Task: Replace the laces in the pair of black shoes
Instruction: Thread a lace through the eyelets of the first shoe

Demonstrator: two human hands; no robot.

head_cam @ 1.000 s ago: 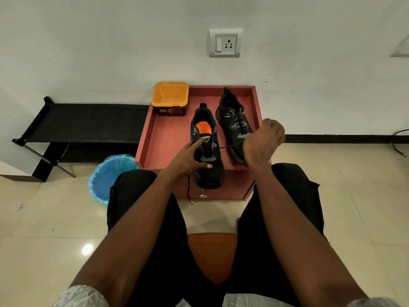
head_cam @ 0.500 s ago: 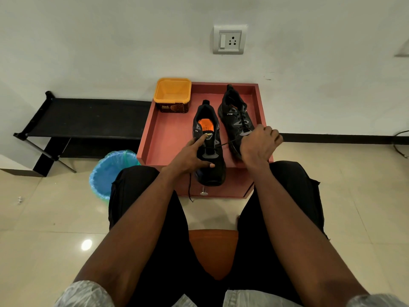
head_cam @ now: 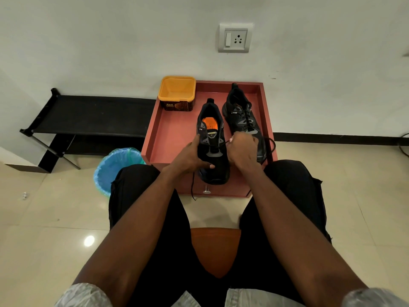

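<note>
Two black shoes stand on a red tray-topped stand (head_cam: 174,134). The near shoe (head_cam: 215,161) has an orange insole and an open throat; the far shoe (head_cam: 242,114) is laced. My left hand (head_cam: 190,155) holds the near shoe's left side, thumb across its toe. My right hand (head_cam: 243,149) pinches a black lace (head_cam: 271,144) right beside the shoe's eyelets; the lace loops out to the right behind the hand. Another lace end (head_cam: 193,187) hangs down the stand's front.
An orange tub (head_cam: 177,91) sits at the tray's back left. A black low rack (head_cam: 93,116) stands to the left by the wall, a blue-lined bin (head_cam: 115,165) near my left knee. I sit on an orange stool (head_cam: 215,249). A wall socket (head_cam: 235,38) is above.
My right hand came down from a raised pull and moved in to the near shoe's eyelets, the lace now slack in a loop. My left hand slid further round the shoe.
</note>
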